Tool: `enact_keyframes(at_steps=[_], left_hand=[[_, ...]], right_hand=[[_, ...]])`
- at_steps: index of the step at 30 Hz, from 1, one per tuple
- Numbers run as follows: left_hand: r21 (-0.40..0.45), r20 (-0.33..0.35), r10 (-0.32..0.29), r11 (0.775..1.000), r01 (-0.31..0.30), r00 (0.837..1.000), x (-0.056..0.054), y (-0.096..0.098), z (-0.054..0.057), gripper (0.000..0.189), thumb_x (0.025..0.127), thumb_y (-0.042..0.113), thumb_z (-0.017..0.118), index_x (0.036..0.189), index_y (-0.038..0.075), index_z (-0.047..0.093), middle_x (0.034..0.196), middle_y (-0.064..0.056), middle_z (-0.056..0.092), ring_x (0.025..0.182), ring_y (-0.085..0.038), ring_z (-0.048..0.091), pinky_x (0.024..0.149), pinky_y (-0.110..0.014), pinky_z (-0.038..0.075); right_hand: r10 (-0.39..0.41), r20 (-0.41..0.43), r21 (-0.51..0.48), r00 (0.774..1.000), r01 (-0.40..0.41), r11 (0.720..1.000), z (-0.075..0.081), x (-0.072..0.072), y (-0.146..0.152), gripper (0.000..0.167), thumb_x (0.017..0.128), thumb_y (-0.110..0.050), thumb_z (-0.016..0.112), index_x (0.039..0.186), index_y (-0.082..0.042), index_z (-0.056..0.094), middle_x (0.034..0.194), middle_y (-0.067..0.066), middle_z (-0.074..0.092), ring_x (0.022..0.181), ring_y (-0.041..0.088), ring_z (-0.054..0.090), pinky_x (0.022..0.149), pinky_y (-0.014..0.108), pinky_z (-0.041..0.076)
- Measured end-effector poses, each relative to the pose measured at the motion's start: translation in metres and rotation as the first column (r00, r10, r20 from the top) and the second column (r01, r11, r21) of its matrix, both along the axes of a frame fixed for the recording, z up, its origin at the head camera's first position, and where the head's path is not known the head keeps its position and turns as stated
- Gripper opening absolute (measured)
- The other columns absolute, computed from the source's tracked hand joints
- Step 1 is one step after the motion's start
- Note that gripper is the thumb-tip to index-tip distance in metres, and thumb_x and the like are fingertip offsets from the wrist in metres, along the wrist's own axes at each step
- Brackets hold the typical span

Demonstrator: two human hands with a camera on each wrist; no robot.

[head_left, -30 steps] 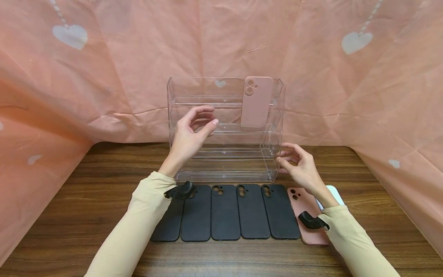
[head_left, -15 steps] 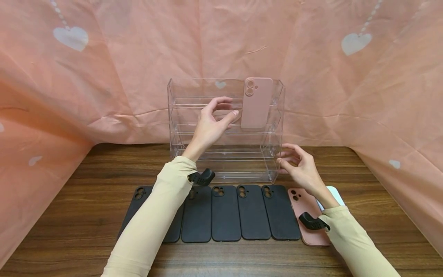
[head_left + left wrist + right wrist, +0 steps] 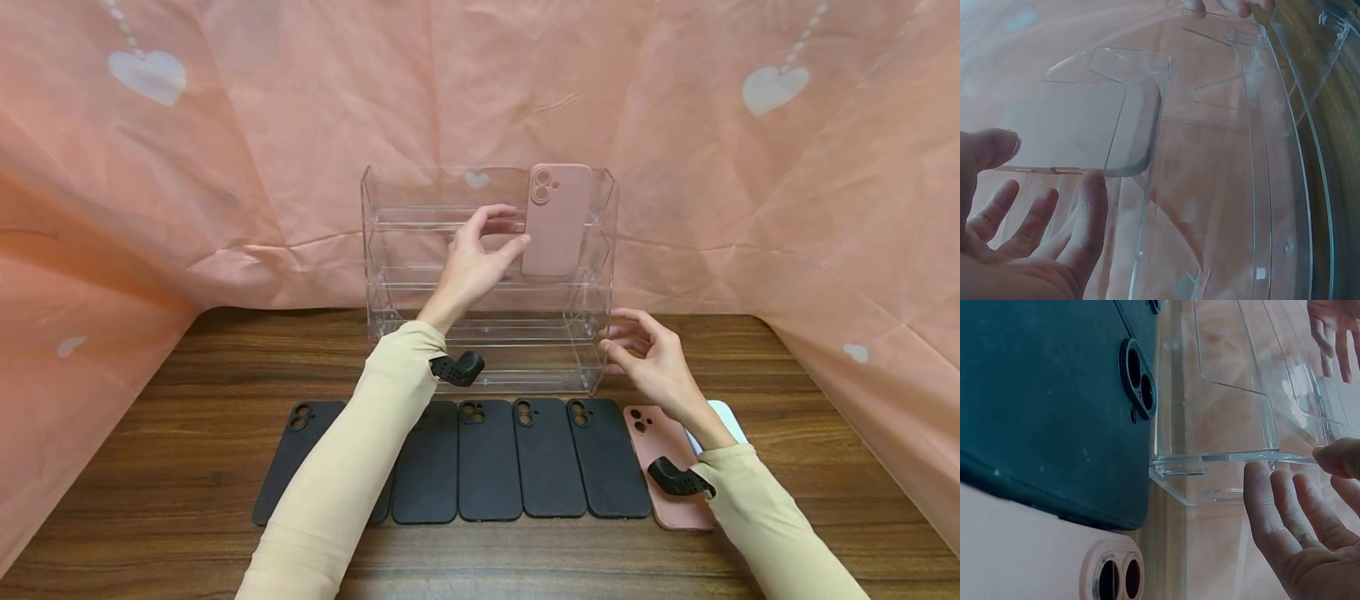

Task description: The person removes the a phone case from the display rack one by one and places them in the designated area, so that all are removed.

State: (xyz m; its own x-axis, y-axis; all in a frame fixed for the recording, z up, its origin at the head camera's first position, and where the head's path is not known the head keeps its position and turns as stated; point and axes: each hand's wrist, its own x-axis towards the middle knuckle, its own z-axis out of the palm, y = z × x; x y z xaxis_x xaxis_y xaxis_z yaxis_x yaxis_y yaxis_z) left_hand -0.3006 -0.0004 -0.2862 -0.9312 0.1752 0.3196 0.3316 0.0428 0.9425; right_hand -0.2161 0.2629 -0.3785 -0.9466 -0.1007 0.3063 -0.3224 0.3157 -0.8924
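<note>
A clear acrylic display stand [image 3: 483, 383] with stepped tiers stands at the back of the table. A pink phone case [image 3: 558, 225] leans upright in its upper right part, camera holes toward the top left. My left hand [image 3: 476, 262] is at the left edge of this case. Its fingers are loosely bent and spread. In the left wrist view the index fingertip meets the edge of the phone case [image 3: 1060, 125], while the thumb lies over it without a visible grip. My right hand [image 3: 652, 358], fingers fairly straight, touches the stand's right side panel [image 3: 1222, 456] from outside.
Several black phone cases [image 3: 489, 467] lie in a row in front of the stand. Another pink phone case [image 3: 663, 442] and a white item [image 3: 727, 417] lie at the row's right end, partly under my right forearm. A pink cloth [image 3: 300, 100] hangs behind and at both sides.
My left hand has moved right across the front of the stand to the pink phone case's left edge. The right hand and the phone cases have stayed where they were.
</note>
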Motion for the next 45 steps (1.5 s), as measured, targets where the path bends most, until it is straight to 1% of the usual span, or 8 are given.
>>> enact_keyframes(at_steps=[5, 9, 12, 17, 24, 27, 36, 45], left_hand=[[-0.014, 0.000, 0.024, 1.000, -0.024, 1.000, -0.003, 0.006, 0.001, 0.040, 0.096, 0.015, 0.071, 0.134, 0.015, 0.060, 0.126, -0.009, 0.067, 0.102, -0.025, 0.072, 0.070, -0.040, 0.066], [-0.006, -0.012, 0.055, 0.998, -0.055, 0.998, -0.004, 0.012, 0.001, 0.038, 0.096, 0.013, 0.070, 0.132, 0.014, 0.061, 0.124, -0.009, 0.068, 0.092, -0.026, 0.073, 0.066, -0.041, 0.066], [0.001, -0.001, 0.085, 0.996, -0.085, 0.996, -0.004, 0.016, 0.001, 0.037, 0.096, 0.012, 0.069, 0.132, 0.016, 0.061, 0.122, -0.009, 0.069, 0.082, -0.028, 0.073, 0.064, -0.042, 0.066], [0.022, 0.015, 0.133, 0.991, -0.134, 0.991, -0.004, 0.023, 0.000, 0.035, 0.096, 0.010, 0.069, 0.129, 0.018, 0.062, 0.120, -0.009, 0.071, 0.076, -0.026, 0.073, 0.061, -0.041, 0.065], [0.040, -0.042, 0.191, 0.981, -0.190, 0.981, -0.004, 0.029, -0.004, 0.029, 0.093, 0.005, 0.070, 0.121, 0.013, 0.063, 0.114, -0.008, 0.072, 0.095, -0.021, 0.072, 0.056, -0.033, 0.064], [0.040, -0.049, 0.210, 0.977, -0.208, 0.976, -0.003, 0.031, -0.005, 0.027, 0.093, 0.004, 0.069, 0.118, 0.013, 0.063, 0.114, -0.008, 0.072, 0.096, -0.021, 0.072, 0.054, -0.032, 0.063], [0.046, -0.064, 0.225, 0.974, -0.222, 0.972, -0.002, 0.032, -0.006, 0.025, 0.094, 0.006, 0.069, 0.117, 0.014, 0.064, 0.112, -0.003, 0.072, 0.078, -0.020, 0.075, 0.056, -0.034, 0.064], [0.092, -0.066, 0.192, 0.978, -0.185, 0.979, -0.001, 0.032, -0.005, 0.028, 0.094, 0.004, 0.069, 0.120, 0.013, 0.064, 0.116, -0.004, 0.072, 0.078, -0.025, 0.076, 0.061, -0.038, 0.065]], right_hand=[[0.001, 0.001, -0.008, 1.000, -0.001, 1.000, 0.001, 0.000, 0.000, 0.047, 0.097, 0.006, 0.062, 0.141, 0.003, 0.049, 0.110, 0.009, 0.065, 0.094, 0.006, 0.072, 0.072, 0.032, 0.066], [0.005, 0.002, -0.008, 1.000, -0.005, 1.000, 0.001, 0.001, 0.000, 0.047, 0.097, 0.006, 0.062, 0.142, 0.003, 0.048, 0.111, 0.010, 0.065, 0.094, 0.006, 0.072, 0.072, 0.032, 0.066], [0.006, 0.000, 0.001, 1.000, -0.006, 1.000, 0.000, 0.001, 0.000, 0.047, 0.097, 0.005, 0.062, 0.142, 0.002, 0.049, 0.111, 0.010, 0.064, 0.094, 0.006, 0.072, 0.073, 0.032, 0.066], [0.005, 0.002, 0.003, 1.000, -0.005, 1.000, 0.000, 0.002, 0.001, 0.047, 0.097, 0.005, 0.062, 0.142, 0.003, 0.049, 0.110, 0.007, 0.065, 0.094, 0.005, 0.072, 0.072, 0.031, 0.066], [0.008, 0.007, -0.014, 1.000, -0.008, 1.000, 0.000, 0.002, 0.001, 0.046, 0.097, 0.005, 0.062, 0.141, 0.003, 0.049, 0.110, 0.005, 0.065, 0.095, 0.007, 0.072, 0.072, 0.032, 0.066], [0.007, 0.006, -0.008, 1.000, -0.007, 1.000, -0.001, 0.002, 0.001, 0.046, 0.097, 0.005, 0.062, 0.141, 0.003, 0.049, 0.110, 0.005, 0.065, 0.095, 0.006, 0.072, 0.072, 0.033, 0.066], [0.007, -0.013, 0.011, 1.000, -0.007, 1.000, -0.001, 0.001, 0.003, 0.046, 0.097, 0.005, 0.062, 0.141, 0.002, 0.049, 0.112, 0.010, 0.064, 0.094, 0.006, 0.072, 0.071, 0.032, 0.066], [0.007, -0.024, 0.015, 1.000, -0.007, 1.000, -0.001, 0.001, 0.002, 0.046, 0.097, 0.006, 0.063, 0.141, 0.003, 0.049, 0.110, 0.008, 0.066, 0.094, 0.006, 0.072, 0.070, 0.032, 0.066]])
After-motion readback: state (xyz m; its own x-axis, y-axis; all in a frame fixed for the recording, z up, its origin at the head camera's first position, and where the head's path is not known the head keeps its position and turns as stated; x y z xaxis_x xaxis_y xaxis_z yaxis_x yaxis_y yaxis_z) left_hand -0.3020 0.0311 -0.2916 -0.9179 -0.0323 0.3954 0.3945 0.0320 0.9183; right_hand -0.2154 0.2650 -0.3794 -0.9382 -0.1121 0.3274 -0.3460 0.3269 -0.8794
